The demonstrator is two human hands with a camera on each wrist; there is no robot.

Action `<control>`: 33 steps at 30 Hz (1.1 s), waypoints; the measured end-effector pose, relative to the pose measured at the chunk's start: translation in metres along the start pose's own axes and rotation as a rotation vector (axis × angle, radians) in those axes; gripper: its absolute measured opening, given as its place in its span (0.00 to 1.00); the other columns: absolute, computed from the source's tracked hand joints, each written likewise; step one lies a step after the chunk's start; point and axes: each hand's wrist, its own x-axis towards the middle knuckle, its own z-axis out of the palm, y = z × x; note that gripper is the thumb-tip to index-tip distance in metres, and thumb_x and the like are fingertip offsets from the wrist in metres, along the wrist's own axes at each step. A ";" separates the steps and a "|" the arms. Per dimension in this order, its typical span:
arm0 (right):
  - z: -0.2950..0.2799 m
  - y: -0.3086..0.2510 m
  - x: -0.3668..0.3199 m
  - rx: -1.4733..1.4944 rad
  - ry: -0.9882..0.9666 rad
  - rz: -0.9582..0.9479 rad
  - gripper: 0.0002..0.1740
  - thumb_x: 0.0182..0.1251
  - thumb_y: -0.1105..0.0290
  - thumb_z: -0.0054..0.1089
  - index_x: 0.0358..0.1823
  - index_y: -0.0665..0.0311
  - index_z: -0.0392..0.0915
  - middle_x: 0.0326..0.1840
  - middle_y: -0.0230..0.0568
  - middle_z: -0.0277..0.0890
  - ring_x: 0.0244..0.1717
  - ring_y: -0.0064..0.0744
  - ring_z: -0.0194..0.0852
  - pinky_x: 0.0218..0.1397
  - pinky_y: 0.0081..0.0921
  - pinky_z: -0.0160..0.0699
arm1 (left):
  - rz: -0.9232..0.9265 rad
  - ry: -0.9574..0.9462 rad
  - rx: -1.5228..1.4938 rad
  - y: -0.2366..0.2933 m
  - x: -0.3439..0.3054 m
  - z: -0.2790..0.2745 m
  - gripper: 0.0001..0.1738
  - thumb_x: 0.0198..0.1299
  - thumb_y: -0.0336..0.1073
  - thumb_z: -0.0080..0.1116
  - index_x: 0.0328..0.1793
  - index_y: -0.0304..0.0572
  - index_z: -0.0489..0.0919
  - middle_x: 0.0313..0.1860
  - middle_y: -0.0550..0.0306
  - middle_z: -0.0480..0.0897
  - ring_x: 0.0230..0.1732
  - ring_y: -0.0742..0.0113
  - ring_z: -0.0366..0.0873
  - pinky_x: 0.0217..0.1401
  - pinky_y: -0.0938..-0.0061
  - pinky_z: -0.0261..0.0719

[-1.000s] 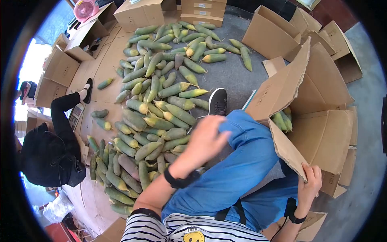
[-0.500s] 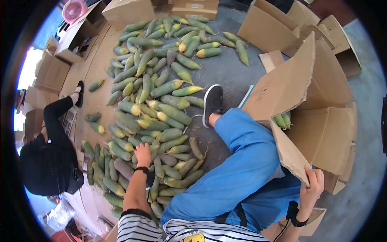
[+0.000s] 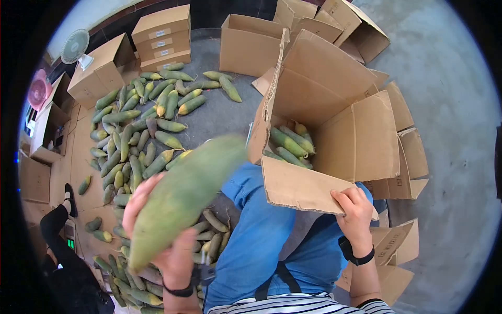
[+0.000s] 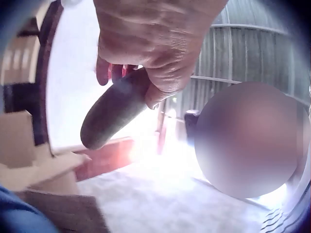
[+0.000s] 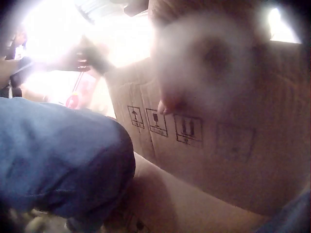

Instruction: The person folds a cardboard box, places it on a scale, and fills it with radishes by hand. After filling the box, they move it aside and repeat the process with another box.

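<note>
A large green radish point(image 3: 185, 193) is lifted close to the head camera, blurred at its upper end. My left hand point(image 3: 179, 256) grips it, with fingers on one side and thumb on the other. The left wrist view shows the radish's end point(image 4: 109, 116) sticking out beyond the hand. My right hand point(image 3: 354, 209) pinches the front flap point(image 3: 303, 187) of an open cardboard box point(image 3: 327, 70). Several green radishes point(image 3: 287, 141) lie inside that box. In the right wrist view, the fingers overlap the printed cardboard point(image 5: 204, 160).
A big pile of radishes point(image 3: 125, 157) spreads over the floor on the left. Other cartons point(image 3: 251, 47) stand behind and right of the open box. Stacked boxes point(image 3: 162, 39) and a white fan point(image 3: 76, 46) are at the back. Another person's leg point(image 3: 55, 230) shows at far left.
My left hand reached down to the pile, took hold of a radish and raised it rightward. The head view has turned right. My right hand stays on the flap.
</note>
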 end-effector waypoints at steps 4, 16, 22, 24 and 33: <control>0.000 -0.001 -0.002 0.008 0.005 -0.006 0.17 0.44 0.80 0.64 0.39 0.61 0.83 0.31 0.36 0.74 0.35 0.39 0.72 0.37 0.34 0.73 | 0.246 -0.484 0.196 0.016 0.043 0.075 0.45 0.49 0.32 0.74 0.72 0.34 0.62 0.68 0.37 0.69 0.67 0.45 0.70 0.70 0.58 0.67; 0.002 -0.003 -0.005 -0.001 -0.016 0.012 0.21 0.41 0.83 0.61 0.41 0.64 0.84 0.33 0.40 0.73 0.39 0.43 0.74 0.42 0.37 0.75 | -0.554 -0.829 0.605 -0.088 -0.112 -0.055 0.23 0.60 0.37 0.63 0.59 0.35 0.74 0.56 0.38 0.78 0.56 0.42 0.77 0.59 0.59 0.75; -0.001 -0.008 0.001 0.026 -0.042 0.045 0.18 0.44 0.82 0.60 0.41 0.66 0.83 0.34 0.43 0.74 0.40 0.45 0.74 0.44 0.35 0.73 | -0.806 -1.228 0.566 -0.138 -0.160 -0.101 0.26 0.60 0.46 0.63 0.57 0.34 0.76 0.52 0.38 0.81 0.50 0.41 0.80 0.54 0.58 0.77; -0.001 -0.005 0.003 0.008 -0.047 0.059 0.18 0.45 0.82 0.60 0.41 0.66 0.83 0.34 0.43 0.74 0.40 0.45 0.73 0.44 0.35 0.73 | -0.848 -1.168 0.612 -0.149 -0.143 -0.099 0.26 0.60 0.46 0.63 0.57 0.35 0.77 0.53 0.37 0.81 0.52 0.41 0.79 0.55 0.57 0.77; -0.001 -0.006 0.007 -0.009 -0.093 0.110 0.18 0.45 0.83 0.59 0.41 0.67 0.83 0.32 0.43 0.73 0.37 0.44 0.73 0.41 0.33 0.72 | -0.634 -1.107 1.381 -0.308 -0.182 -0.137 0.20 0.61 0.39 0.57 0.59 0.42 0.76 0.61 0.49 0.75 0.64 0.50 0.70 0.59 0.51 0.72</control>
